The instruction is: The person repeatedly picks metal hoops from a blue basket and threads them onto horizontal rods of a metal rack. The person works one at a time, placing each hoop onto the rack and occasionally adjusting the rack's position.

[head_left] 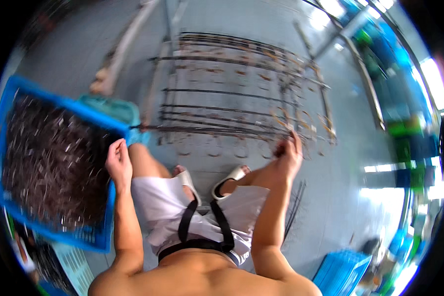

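Beside the right rim of a blue crate [59,98], my left hand [119,164] is closed, its fingertips pressed together. Whatever they may hold is too small to make out. The crate is heaped with thin, dark, shiny pieces [54,163]. My right hand [289,157] reaches to the right end of the nearest dark rod [207,130] of a low rack. Its fingers are drawn together near some yellowish rings [282,120]; blur hides whether they grip one. Several thin rings hang in rows along the rods.
A teal container [111,109] stands behind the crate's far corner. Pale bars [121,54] run along the floor at the left. A blue basket [341,271] sits at the lower right. Stacked green and blue crates [404,128] line the right side. Thin dark rods [295,209] lie beside my right arm.
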`<state>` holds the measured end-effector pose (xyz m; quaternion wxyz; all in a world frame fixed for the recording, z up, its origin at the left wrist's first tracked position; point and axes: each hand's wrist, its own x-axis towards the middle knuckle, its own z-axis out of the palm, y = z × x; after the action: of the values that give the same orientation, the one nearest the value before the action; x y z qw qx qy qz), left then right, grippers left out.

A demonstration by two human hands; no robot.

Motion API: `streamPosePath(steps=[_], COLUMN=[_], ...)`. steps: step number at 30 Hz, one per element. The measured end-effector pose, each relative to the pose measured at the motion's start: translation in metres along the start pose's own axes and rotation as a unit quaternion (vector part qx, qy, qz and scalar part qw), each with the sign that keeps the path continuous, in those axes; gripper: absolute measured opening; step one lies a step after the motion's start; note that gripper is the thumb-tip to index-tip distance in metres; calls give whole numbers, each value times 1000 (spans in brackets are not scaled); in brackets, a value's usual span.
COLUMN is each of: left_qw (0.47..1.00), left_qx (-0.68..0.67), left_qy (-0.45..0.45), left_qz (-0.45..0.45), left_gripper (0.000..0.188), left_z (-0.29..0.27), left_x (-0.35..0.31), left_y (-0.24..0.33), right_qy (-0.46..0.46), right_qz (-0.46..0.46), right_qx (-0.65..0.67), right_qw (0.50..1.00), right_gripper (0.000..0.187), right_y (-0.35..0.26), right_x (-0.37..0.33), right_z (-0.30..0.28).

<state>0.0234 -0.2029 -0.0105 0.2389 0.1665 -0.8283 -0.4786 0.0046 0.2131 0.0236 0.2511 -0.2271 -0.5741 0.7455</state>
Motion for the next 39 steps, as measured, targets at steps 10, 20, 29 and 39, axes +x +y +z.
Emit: streamPosePath(steps=[10,20,29,39], left_qw=[997,943,968,965], left_qx=[25,-303,-196,-202], left_qy=[-66,-126,-143,-162], left_qz=[43,-57,-66,-47], left_gripper=[17,20,25,25], left_z=[-15,109,110,108], left_x=[-27,-22,-15,-11], left_y=[-2,42,48,46], right_qy=[4,-7,-5,60], right_qz=[-59,13,1,-46], right_qx=[-10,7,24,-123], right_qw=[998,1000,1000,990], right_gripper=[30,29,28,27], right_y=[13,4,9,11], right_x=[3,1,-15,-18], right_z=[-6,-6,6,16])
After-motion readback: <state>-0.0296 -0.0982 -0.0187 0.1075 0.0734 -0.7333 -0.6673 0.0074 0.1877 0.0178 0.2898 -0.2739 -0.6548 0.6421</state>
